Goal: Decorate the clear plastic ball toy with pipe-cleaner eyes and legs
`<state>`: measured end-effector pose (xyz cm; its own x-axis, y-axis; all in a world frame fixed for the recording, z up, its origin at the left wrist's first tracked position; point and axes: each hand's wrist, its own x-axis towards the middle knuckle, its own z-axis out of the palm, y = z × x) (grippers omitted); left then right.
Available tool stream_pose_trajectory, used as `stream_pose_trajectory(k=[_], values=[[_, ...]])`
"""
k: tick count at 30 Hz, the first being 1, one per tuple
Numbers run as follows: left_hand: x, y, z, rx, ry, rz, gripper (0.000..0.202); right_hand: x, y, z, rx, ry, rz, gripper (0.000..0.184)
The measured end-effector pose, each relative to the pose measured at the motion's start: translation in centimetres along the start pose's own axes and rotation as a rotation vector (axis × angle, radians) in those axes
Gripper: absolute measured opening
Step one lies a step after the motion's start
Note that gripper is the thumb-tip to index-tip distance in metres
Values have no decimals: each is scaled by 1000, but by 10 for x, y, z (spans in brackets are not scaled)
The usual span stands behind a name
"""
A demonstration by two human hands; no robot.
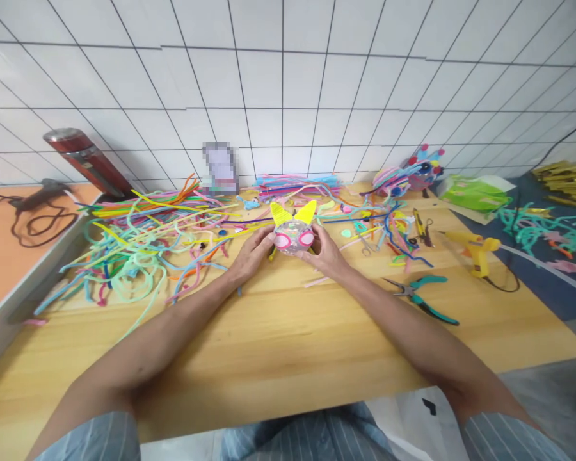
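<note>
Between my two hands, over the middle of the wooden table (278, 346), is a small craft animal head (294, 238). It is greyish with coloured specks, two pink-rimmed oval eyes and two pointed yellow ears standing up. My left hand (253, 255) grips its left side, thumb near the eye. On the other side my right hand (327, 253) holds it with the thumb low at the front. The fingers behind the head are partly hidden.
Tangled pipe cleaners (134, 262) spread over the left. Teal-handled pliers (422, 298), scissors (366, 244) and a yellow glue gun (477, 251) lie at right. A red thermos (89, 163) leans at back left; a finished-looking colourful figure (425, 169) stands near the tiled wall.
</note>
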<state>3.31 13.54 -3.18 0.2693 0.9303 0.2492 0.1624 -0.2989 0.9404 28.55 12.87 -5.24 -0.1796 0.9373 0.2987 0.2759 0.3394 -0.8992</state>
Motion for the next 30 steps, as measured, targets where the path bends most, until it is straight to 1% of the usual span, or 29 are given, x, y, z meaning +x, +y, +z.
stream_pose_trajectory(k=[3,6,9,13,16,18,20,23,30], values=[[0,1,-1,-58,22,-39,63,0,-4,-6,47,19,20,97],[0,6,-4,-107,82,-88,67,9,-10,-13,170,102,87,88],[2,16,-8,-114,135,-93,68,25,-15,-16,264,157,133,78],[15,25,-7,-158,165,-86,62,44,-21,-10,325,183,110,60],[31,26,-1,-227,197,-99,62,51,-24,-1,366,201,107,48],[41,24,4,-267,221,-102,61,52,-24,5,393,212,113,43],[47,21,9,-300,241,-103,59,52,-23,10,422,220,124,41],[50,17,15,-346,274,-106,57,51,-20,15,464,228,142,41],[50,17,23,-420,318,-76,52,52,-27,16,579,245,156,45]])
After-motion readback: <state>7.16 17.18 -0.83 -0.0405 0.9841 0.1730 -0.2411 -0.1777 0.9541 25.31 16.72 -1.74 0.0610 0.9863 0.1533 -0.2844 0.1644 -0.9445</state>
